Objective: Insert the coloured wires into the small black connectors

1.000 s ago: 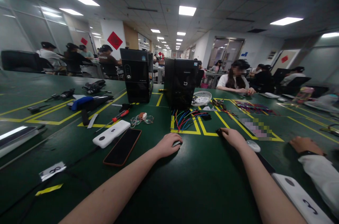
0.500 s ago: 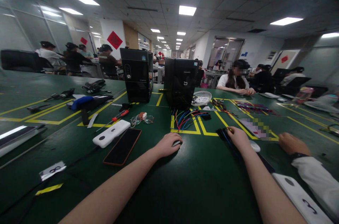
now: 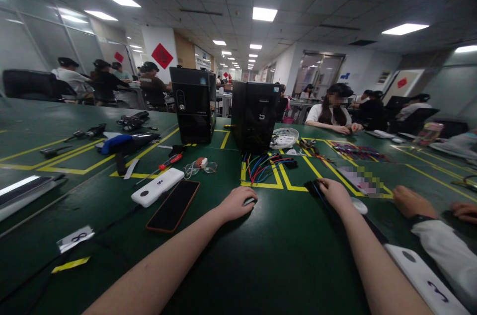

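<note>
Black cables point(image 3: 311, 187) are held in the closed fingers of the right hand point(image 3: 336, 196), near yellow tape point(image 3: 296, 188) on the green desk point(image 3: 294, 245). Under the curled fingers of the left hand point(image 3: 236, 203), a small rounded object point(image 3: 250, 201) is gripped, partly hidden. Beyond, coloured wires point(image 3: 260, 171) are spread before a black computer tower point(image 3: 257, 116)

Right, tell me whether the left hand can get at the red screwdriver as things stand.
Probably yes. The left hand rests on the mouse, but nothing covers the red screwdriver's handle. The eyeglasses and smartphone lie roughly on the way, so the hand would likely have to pass above them.
</note>
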`<action>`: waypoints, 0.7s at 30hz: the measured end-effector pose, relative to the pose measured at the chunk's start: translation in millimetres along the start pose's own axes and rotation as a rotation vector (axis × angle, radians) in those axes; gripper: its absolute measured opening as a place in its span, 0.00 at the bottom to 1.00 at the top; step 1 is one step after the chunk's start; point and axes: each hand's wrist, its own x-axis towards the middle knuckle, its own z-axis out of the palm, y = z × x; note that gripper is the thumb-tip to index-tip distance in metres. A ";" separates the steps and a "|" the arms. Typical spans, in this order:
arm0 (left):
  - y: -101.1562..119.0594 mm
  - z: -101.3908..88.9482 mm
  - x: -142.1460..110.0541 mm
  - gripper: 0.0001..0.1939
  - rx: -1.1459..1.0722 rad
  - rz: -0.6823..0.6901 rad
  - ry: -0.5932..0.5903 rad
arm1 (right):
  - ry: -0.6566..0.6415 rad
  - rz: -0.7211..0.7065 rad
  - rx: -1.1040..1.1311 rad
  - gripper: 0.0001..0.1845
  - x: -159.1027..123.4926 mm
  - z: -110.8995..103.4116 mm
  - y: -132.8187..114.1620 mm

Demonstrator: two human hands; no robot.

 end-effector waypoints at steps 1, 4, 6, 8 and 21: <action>-0.4 0.4 0.1 0.10 0.000 0.001 0.001 | 0.002 -0.005 0.005 0.20 0.1 0.2 0.1; -2.2 2.1 0.4 0.10 0.002 0.006 0.009 | 0.008 -0.021 0.021 0.20 0.1 1.0 -0.1; -3.3 3.2 0.5 0.10 0.002 0.011 0.014 | 0.013 -0.022 0.018 0.20 -0.3 1.0 -0.9; -3.9 3.8 0.5 0.10 0.000 0.014 0.017 | 0.004 -0.018 0.011 0.20 -1.0 0.1 -2.2; -2.7 1.4 -0.3 0.10 -0.003 0.001 0.001 | -0.018 -0.002 -0.026 0.22 -2.5 -3.0 -6.2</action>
